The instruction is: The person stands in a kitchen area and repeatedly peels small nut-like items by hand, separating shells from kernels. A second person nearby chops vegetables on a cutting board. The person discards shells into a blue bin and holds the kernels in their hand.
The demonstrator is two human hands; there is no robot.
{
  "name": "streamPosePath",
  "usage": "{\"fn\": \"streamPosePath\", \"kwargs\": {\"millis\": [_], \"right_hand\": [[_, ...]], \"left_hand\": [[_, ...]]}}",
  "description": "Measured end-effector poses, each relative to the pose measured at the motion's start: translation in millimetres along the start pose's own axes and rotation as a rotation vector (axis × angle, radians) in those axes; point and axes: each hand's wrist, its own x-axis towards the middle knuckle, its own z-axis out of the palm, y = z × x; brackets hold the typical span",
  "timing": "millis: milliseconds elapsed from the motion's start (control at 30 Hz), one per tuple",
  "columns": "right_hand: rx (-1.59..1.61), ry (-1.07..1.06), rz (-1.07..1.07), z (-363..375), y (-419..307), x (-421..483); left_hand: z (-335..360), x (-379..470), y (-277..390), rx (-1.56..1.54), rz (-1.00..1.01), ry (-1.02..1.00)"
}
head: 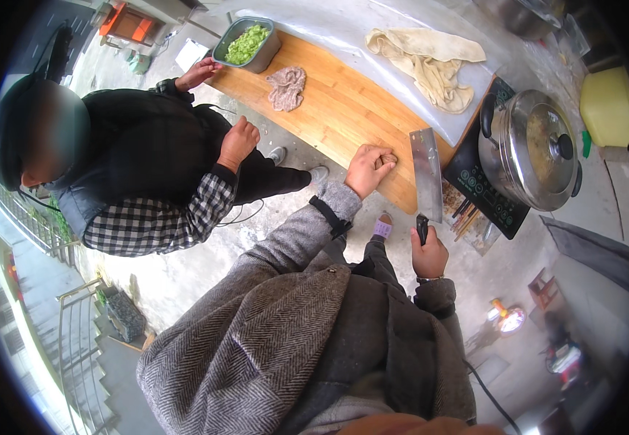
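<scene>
My left hand [368, 169] rests near the right end of a long wooden cutting board [336, 98], its fingers curled over a small brown piece of food [386, 160]; its exact kind cannot be made out. In my right hand [429, 253] is the black handle of a cleaver. The wide steel blade of the cleaver [426, 174] lies across the board's right end, just right of my left hand, with small specks on the metal. A gap of bare board separates the blade from the food.
A co-worker's hand [199, 74] touches a grey tub [263, 53] of chopped greens. A crumpled cloth [287, 88] lies on the board, a cream cloth [429, 62] behind it. At right, a lidded steel pot [535, 149] stands on an induction cooker [469, 182], near several chopsticks [461, 217].
</scene>
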Motion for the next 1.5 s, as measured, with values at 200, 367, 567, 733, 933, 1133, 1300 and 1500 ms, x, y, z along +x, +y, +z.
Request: {"fn": "streamPosePath", "kwargs": {"millis": [200, 367, 567, 733, 933, 1133, 1300, 1500], "right_hand": [[-0.094, -0.002, -0.051, 10.1, 2.4, 1.1], [-0.179, 0.008, -0.112, 16.6, 1.9, 1.7], [-0.247, -0.011, -0.123, 11.7, -3.5, 4.0], [-0.198, 0.116, -0.244, 12.6, -3.3, 6.5], [-0.282, 0.023, -0.186, 20.3, -2.2, 10.2], [-0.251, 0.097, -0.230, 20.8, 1.0, 13.6], [-0.313, 0.082, -0.154, 17.2, -0.7, 13.7], [-0.096, 0.056, -0.144, 3.2, -7.4, 18.7]], "left_hand": [[-1.3, -4.1, -4.2, -0.060, 0.014, 0.000], [-0.2, -6.5, -5.2, -0.030, -0.008, -0.015], [2.0, -9.0, -5.4, -0.088, -0.033, -0.002], [10.3, -13.3, -7.8, -0.065, -0.106, 0.024], [13.9, -12.4, -12.8, -0.022, -0.097, 0.011], [17.1, -14.8, -13.2, -0.030, -0.126, 0.017], [14.5, -15.5, -13.5, -0.009, -0.079, 0.027], [4.4, -11.5, -5.9, -0.053, -0.012, 0.028]]}}
